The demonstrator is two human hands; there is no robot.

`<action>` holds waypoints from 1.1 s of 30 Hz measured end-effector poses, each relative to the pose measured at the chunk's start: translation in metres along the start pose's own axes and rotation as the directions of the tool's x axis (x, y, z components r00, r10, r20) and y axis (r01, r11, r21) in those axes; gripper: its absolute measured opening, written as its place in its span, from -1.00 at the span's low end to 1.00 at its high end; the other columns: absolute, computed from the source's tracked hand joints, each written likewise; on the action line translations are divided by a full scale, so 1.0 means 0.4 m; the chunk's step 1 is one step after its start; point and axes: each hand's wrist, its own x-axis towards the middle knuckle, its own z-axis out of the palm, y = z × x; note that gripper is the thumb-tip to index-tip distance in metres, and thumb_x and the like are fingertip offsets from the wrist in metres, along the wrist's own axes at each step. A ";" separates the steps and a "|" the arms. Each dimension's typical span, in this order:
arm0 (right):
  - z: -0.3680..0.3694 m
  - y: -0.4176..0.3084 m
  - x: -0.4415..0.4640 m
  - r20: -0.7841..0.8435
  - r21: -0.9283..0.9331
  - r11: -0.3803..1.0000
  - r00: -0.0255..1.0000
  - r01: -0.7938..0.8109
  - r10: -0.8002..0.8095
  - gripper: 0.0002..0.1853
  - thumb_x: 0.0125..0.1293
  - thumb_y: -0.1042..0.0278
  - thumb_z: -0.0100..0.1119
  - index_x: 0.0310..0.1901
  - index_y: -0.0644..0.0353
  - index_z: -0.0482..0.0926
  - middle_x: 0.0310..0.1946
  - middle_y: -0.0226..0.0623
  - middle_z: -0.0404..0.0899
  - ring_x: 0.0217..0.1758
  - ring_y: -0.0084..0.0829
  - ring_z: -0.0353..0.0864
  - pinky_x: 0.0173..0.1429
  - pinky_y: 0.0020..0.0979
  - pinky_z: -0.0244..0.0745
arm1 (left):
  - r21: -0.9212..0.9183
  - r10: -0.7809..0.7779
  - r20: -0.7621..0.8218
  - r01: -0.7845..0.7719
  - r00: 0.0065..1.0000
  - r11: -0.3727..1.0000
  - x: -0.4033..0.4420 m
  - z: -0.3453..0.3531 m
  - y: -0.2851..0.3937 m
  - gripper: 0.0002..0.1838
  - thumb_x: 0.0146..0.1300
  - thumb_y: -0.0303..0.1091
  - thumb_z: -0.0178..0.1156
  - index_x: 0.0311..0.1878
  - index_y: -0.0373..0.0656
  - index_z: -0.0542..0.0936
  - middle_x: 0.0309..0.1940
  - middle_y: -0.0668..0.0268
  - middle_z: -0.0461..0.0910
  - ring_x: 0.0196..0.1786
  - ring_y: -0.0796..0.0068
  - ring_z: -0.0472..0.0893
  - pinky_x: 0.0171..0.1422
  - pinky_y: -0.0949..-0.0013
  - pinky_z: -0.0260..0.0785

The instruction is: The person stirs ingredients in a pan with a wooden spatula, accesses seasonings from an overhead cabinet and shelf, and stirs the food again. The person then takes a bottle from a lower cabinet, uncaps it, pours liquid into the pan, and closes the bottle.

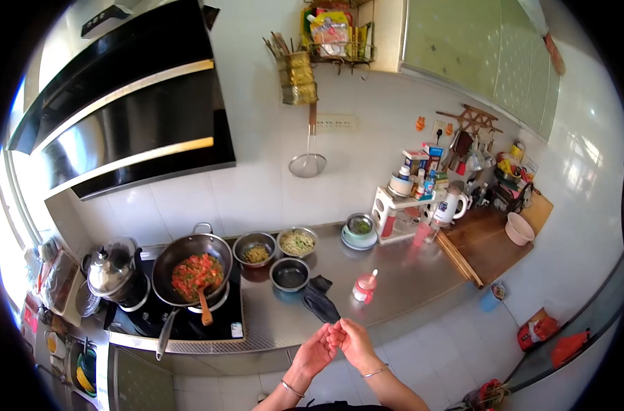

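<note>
My left hand (315,352) is at the front edge of the counter, palm turned up, its fingers stretched toward the other hand. My right hand (357,346) meets it at the fingertips, its own fingers bent and pressed together against the left fingers. Whether anything small is between them I cannot make out. Just beyond the fingertips, a crumpled black cloth (319,299) lies over the counter; whether the fingers touch it is unclear. A pink bottle with a white top (365,286) stands to the right, and an empty-looking metal bowl (289,275) to the left of the cloth.
On the black stove (219,331) stand a wok (163,262) of chopped red food with a wooden spatula (206,315) and a lidded pot (112,274). Two bowls of chopped food (256,254) sit beside it. A cutting board (487,240) and kettle (451,205) are at right.
</note>
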 end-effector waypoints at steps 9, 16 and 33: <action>0.004 -0.020 0.108 0.078 -0.086 0.996 0.997 0.028 -0.021 -0.80 0.39 0.28 0.01 -0.25 0.25 0.50 -0.41 -0.28 0.58 -0.41 -0.50 0.58 -0.32 -0.50 0.52 | 0.077 0.073 -0.026 -0.071 0.997 0.994 0.082 0.032 0.044 -0.77 0.39 -0.26 0.03 0.00 -0.13 0.51 -0.23 0.44 0.57 -0.17 0.60 0.53 -0.04 0.50 0.42; 0.213 -0.372 0.310 0.232 -0.233 0.885 0.907 0.403 -0.352 -0.87 0.38 0.38 0.01 -0.18 0.26 0.47 -0.38 -0.28 0.56 -0.42 -0.48 0.55 -0.28 -0.46 0.54 | 0.297 0.124 0.326 -0.226 0.937 0.928 0.340 0.391 0.212 -0.83 0.38 -0.28 0.03 -0.09 -0.11 0.51 -0.25 0.44 0.58 -0.27 0.65 0.52 -0.16 0.59 0.39; 0.705 -1.247 0.784 0.604 -0.588 -0.082 0.369 0.805 -0.706 -0.72 0.20 0.52 0.01 -0.04 0.33 0.50 -0.22 -0.17 0.63 -0.27 -0.41 0.64 -0.20 -0.44 0.54 | 0.546 0.286 0.695 -0.742 0.660 0.388 0.756 1.329 0.458 -0.74 0.38 -0.49 -0.10 0.09 -0.14 0.44 -0.21 0.43 0.54 -0.17 0.55 0.54 0.01 0.33 0.46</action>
